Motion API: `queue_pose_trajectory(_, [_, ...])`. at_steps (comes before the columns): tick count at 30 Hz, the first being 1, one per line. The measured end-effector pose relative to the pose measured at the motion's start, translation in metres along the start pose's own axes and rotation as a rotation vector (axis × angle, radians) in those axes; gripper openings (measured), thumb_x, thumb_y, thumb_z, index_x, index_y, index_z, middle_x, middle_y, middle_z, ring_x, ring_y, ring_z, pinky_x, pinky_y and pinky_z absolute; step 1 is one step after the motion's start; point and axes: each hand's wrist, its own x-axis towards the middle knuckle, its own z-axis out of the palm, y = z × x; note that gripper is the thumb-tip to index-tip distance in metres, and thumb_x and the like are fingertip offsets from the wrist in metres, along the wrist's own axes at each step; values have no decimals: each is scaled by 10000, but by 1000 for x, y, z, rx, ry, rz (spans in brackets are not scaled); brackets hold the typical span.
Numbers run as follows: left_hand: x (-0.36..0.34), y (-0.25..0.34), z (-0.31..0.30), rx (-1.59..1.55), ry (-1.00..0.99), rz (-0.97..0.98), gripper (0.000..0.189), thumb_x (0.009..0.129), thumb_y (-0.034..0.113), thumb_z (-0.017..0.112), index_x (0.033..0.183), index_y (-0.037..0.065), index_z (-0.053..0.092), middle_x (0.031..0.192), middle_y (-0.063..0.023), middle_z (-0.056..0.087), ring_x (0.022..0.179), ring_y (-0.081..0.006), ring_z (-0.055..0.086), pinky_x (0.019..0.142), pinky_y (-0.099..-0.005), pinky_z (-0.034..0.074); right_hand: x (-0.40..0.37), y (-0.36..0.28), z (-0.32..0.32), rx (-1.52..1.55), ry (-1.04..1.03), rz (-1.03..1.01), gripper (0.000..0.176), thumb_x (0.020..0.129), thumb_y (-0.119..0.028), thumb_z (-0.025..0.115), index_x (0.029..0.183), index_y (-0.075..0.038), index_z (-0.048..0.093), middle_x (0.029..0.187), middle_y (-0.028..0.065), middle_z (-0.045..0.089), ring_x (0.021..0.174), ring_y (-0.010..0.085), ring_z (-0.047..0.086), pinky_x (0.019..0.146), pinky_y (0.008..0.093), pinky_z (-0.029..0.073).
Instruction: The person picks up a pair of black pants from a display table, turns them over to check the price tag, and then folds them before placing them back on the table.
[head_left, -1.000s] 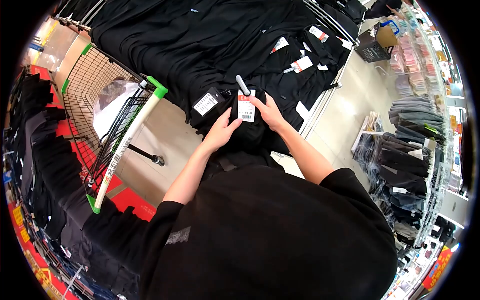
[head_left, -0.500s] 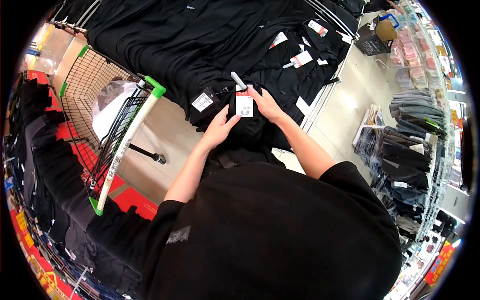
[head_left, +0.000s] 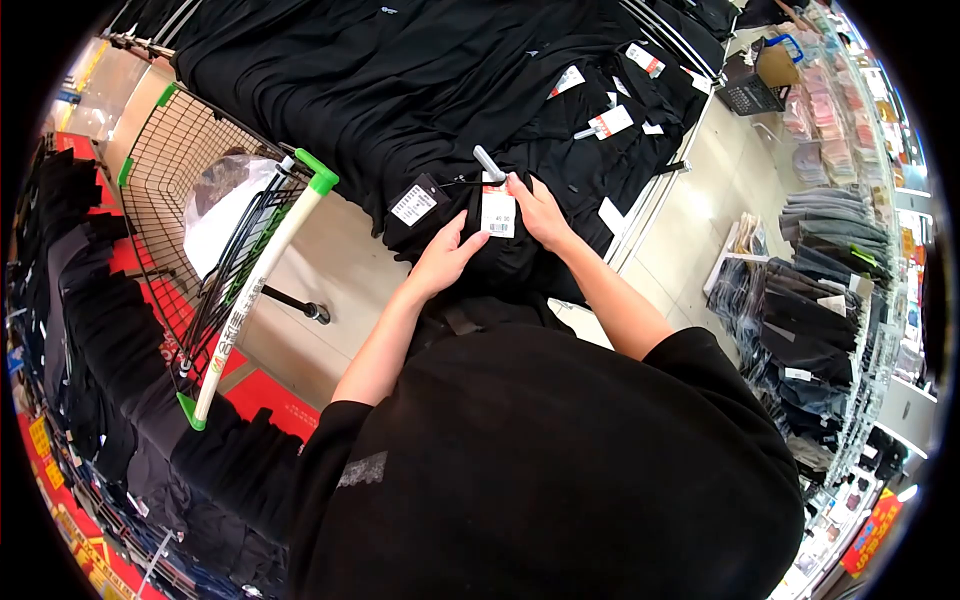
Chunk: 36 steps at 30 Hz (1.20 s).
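Note:
A white price tag with a red top and a barcode faces up between my hands. My left hand pinches its lower left corner with the thumb. My right hand grips the tag's upper right edge, fingers curled behind. Just above the tag a grey plastic security tag sticks up from the black garment, which hangs at the near edge of the display. To the left of the price tag lies a black label with a white barcode sticker. The fingers' undersides are hidden.
Black clothes cover the display ahead, with several tags at its right. A wire shopping cart with a green-ended handle stands on my left, a white plastic bag inside. More black garments hang at left. Shelved clothes line the right.
The view has shifted slightly, so the tags and display sit a little further right and lower. Both hands keep their hold on the price tag.

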Motion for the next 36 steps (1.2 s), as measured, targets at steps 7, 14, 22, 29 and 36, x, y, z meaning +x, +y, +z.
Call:
queue_pose_trajectory(7, [-2,6,-2,28,-19,-24,522,968,175,573,1370,-99,382,1301,-128,553,1183,-134,516,1014,-264,389,5,11,-2,42,-7,49,324,1026,-291,438,940,-8,572,870,16,599,807,99,519,761,272,436])
queue_pose_trajectory(14, [2,-13,-8,47,24,-32,580,964,203,586,1389,-115,351,1318,-142,544,1197,-147,513,1013,-265,394,6,12,-3,32,4,-7,320,1024,-311,462,925,-43,605,834,-9,610,758,59,548,704,234,444])
queue_pose_trajectory(22, [0,-2,-4,26,2,0,486,967,187,579,1339,-84,425,1262,-112,577,1144,-123,535,985,-261,410,7,13,-3,53,6,28,320,1019,-310,472,921,-39,610,839,-7,620,764,60,555,705,233,444])
queue_pose_trajectory(29, [1,-3,-4,14,10,4,473,967,182,578,1335,-77,433,1256,-103,579,1139,-117,532,984,-257,409,6,11,-2,63,11,42,315,1025,-279,451,902,-18,578,832,6,591,774,85,514,728,258,431])
queue_pose_trajectory(36, [0,-2,-4,13,19,0,472,962,180,586,1334,-71,440,1247,-99,586,1129,-116,540,977,-259,416,5,9,-2,73,9,46,313,1024,-280,452,912,-17,581,843,7,595,782,83,515,731,258,432])
